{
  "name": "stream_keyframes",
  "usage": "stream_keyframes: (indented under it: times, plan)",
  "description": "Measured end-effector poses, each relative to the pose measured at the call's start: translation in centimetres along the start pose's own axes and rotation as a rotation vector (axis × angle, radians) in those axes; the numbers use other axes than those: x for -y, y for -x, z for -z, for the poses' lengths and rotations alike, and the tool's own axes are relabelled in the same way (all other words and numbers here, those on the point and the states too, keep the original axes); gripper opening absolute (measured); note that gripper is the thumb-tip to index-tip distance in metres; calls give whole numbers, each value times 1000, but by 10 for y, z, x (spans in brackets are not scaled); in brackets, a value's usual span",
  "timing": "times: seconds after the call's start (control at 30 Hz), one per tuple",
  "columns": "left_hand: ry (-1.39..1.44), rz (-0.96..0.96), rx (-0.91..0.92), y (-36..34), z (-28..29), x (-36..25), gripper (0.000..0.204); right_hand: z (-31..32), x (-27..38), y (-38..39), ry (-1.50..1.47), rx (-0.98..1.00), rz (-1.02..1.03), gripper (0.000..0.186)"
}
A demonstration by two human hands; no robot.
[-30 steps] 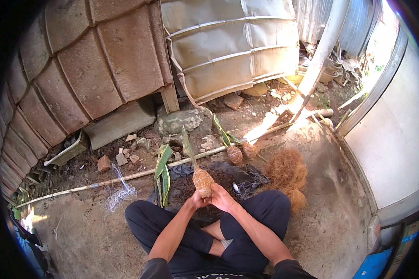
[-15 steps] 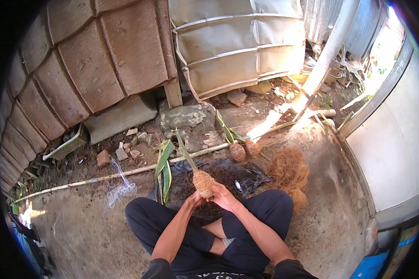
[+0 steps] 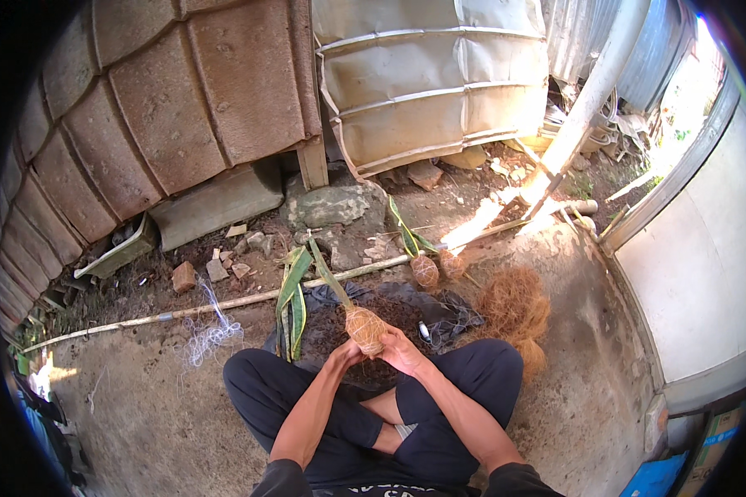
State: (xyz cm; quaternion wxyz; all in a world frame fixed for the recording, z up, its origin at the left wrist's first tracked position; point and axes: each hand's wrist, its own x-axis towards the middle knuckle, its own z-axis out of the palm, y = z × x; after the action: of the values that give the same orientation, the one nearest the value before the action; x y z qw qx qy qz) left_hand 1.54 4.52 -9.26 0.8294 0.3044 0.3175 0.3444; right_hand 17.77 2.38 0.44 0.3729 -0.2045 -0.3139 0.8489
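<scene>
Little changed: our left hand and right hand still cup round fibre-wrapped ball, perhaps netted; long green leaf upright.

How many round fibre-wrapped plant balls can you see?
3. One fibre-wrapped ball sits between the left hand and right hand. Two more lie on the ground ahead. Others may be hidden.

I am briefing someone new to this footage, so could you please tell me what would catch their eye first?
At centre, both hands, left hand and right hand, cup a round brown fibre-wrapped root ball with green leaves, above the crossed legs. To its right lies a loose heap of brown coconut fibre; behind stands a large weathered grey tank.
</scene>
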Motion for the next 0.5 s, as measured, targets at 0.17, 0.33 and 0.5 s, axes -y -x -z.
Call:
stream_keyframes:
  times: [0.17,0.33,0.5]
  plan:
    - [4,39,-45,1,-3,-4,27,5,2,1,-26,8,12,65]
    - [54,-101,-133,-6,-2,-6,29,7,5,-4,-4,-28,51,57]
    - [46,-287,-451,-16,-58,-67,40,3,44,-19,256,-350,43,53]
